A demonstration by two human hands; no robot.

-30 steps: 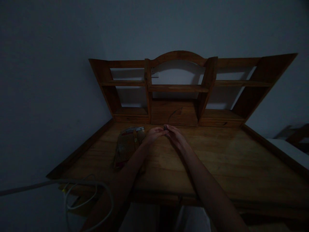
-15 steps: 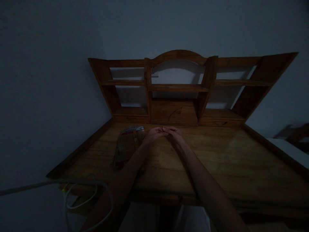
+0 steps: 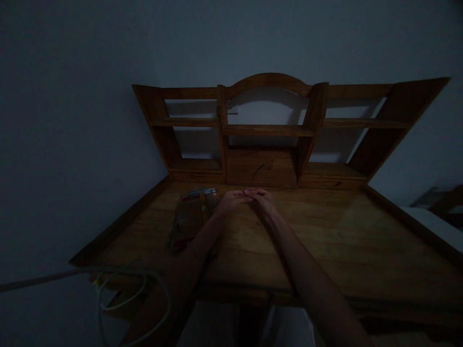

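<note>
My left hand [image 3: 233, 199] and my right hand [image 3: 262, 198] meet at the fingertips above the back middle of the wooden desk [image 3: 325, 231]. Both hands are closed in a pinch, and whatever they may hold between them is too small and dark to make out. Just left of my left hand, a brown bag [image 3: 188, 219] with a strap and reddish trim lies on the desk, partly hidden by my left forearm. A grey metallic-looking piece [image 3: 206, 191] shows at its top edge.
A wooden shelf unit [image 3: 267, 130] with small drawers stands along the desk's back edge against the wall. A pale cable [image 3: 126, 271] loops over the front left corner. Raised wooden rims run along both desk sides.
The fingers of both hands have shifted very slightly against each other. The bag and the shelf unit stay where they were.
</note>
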